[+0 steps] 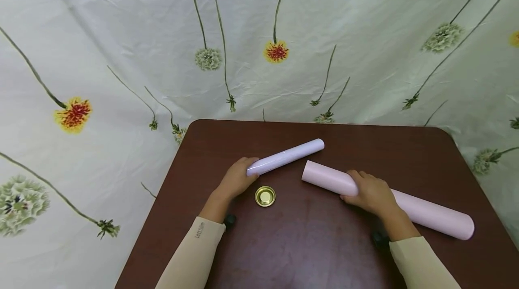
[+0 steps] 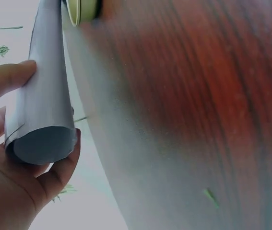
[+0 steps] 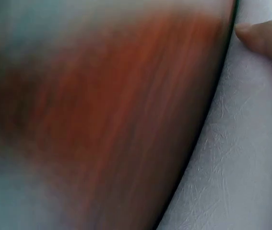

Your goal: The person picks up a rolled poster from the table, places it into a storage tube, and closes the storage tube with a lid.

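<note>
Gripping rolls (image 1: 285, 157) mid-table, edges apparently distant.

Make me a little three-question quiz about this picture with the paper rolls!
1. True or false: the left hand holds the end of the shorter lilac paper roll.
2. What lies on the dark brown wooden table between the two hands?
A. a small round gold metal lid
B. a pair of scissors
C. a green cup
3. Fill in: the right hand grips the longer pink paper ____.

Key: 1 true; 2 A; 3 roll.
</note>
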The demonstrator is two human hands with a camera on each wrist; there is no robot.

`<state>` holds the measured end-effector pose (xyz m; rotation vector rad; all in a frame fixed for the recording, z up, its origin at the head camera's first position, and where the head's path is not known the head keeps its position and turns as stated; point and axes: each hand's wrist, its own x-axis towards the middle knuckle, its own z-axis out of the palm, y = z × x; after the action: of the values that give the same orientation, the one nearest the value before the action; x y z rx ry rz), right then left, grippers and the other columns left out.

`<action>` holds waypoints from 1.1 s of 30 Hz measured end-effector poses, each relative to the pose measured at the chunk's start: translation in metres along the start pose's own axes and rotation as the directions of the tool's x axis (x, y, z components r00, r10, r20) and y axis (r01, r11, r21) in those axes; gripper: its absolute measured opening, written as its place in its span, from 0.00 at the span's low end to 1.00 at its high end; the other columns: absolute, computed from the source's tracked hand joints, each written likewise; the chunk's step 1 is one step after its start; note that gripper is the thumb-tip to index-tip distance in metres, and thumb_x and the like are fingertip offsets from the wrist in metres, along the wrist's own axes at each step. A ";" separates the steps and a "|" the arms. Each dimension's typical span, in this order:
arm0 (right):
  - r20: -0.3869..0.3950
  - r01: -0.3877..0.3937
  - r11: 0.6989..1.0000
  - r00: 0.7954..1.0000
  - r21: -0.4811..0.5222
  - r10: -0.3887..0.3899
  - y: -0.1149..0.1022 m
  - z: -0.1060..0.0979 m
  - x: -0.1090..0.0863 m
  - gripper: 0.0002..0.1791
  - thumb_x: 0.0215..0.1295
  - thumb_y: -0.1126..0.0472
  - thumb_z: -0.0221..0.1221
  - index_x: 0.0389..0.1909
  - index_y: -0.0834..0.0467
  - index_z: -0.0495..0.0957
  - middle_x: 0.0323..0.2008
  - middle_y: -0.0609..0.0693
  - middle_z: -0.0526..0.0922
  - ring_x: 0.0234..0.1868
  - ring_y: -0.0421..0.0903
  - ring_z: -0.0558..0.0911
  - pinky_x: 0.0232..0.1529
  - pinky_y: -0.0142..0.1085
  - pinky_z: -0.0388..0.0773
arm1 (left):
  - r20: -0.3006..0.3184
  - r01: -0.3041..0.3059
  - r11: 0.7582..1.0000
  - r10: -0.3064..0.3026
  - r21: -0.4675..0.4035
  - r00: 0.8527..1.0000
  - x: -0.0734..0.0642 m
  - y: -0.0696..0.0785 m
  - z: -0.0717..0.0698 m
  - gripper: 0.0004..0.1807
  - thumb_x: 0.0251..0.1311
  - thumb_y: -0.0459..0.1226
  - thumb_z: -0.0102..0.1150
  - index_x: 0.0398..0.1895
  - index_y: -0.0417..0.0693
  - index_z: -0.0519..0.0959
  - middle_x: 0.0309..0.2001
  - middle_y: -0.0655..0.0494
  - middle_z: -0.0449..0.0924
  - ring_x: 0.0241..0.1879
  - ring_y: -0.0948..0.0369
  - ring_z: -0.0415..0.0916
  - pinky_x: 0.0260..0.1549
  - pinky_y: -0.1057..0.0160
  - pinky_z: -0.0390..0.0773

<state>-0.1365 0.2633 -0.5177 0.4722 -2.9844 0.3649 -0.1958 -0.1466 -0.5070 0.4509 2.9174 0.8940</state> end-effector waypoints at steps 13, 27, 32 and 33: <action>0.051 0.002 1.000 0.999 0.011 -0.003 0.000 -0.002 0.001 0.40 0.52 0.36 0.70 0.62 0.53 0.72 0.48 0.57 0.85 0.44 0.57 0.85 0.36 0.56 0.79 | -0.101 0.009 0.998 -0.015 -0.061 0.995 -0.009 -0.007 -0.008 0.27 0.62 0.37 0.66 0.65 0.47 0.77 0.56 0.45 0.81 0.53 0.50 0.79 0.56 0.49 0.76; 0.024 -0.023 0.999 0.999 0.041 0.022 0.004 -0.015 0.003 0.39 0.54 0.37 0.70 0.62 0.54 0.72 0.50 0.58 0.85 0.45 0.58 0.85 0.36 0.58 0.79 | -0.179 -0.010 0.988 -0.018 -0.156 0.984 -0.021 -0.009 -0.028 0.26 0.61 0.38 0.67 0.64 0.49 0.78 0.56 0.47 0.81 0.51 0.50 0.79 0.52 0.48 0.76; 0.020 -0.053 0.997 0.998 0.064 0.052 0.005 -0.024 0.004 0.39 0.54 0.36 0.69 0.62 0.53 0.73 0.51 0.58 0.85 0.45 0.57 0.85 0.36 0.58 0.78 | -0.202 -0.041 0.982 0.003 -0.185 0.979 -0.024 -0.004 -0.036 0.26 0.60 0.38 0.67 0.64 0.48 0.78 0.55 0.47 0.82 0.49 0.51 0.78 0.49 0.50 0.76; 0.021 -0.061 0.996 0.998 0.068 0.060 0.006 -0.026 0.004 0.39 0.55 0.36 0.69 0.62 0.53 0.73 0.51 0.58 0.84 0.45 0.57 0.84 0.36 0.58 0.78 | -0.209 -0.048 0.981 0.008 -0.185 0.978 -0.025 -0.003 -0.038 0.26 0.60 0.38 0.67 0.64 0.48 0.78 0.54 0.47 0.82 0.49 0.51 0.78 0.49 0.50 0.76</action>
<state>-0.1403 0.2738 -0.4937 0.3945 -3.0177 0.4728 -0.1783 -0.1766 -0.4776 0.4090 2.9721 1.2826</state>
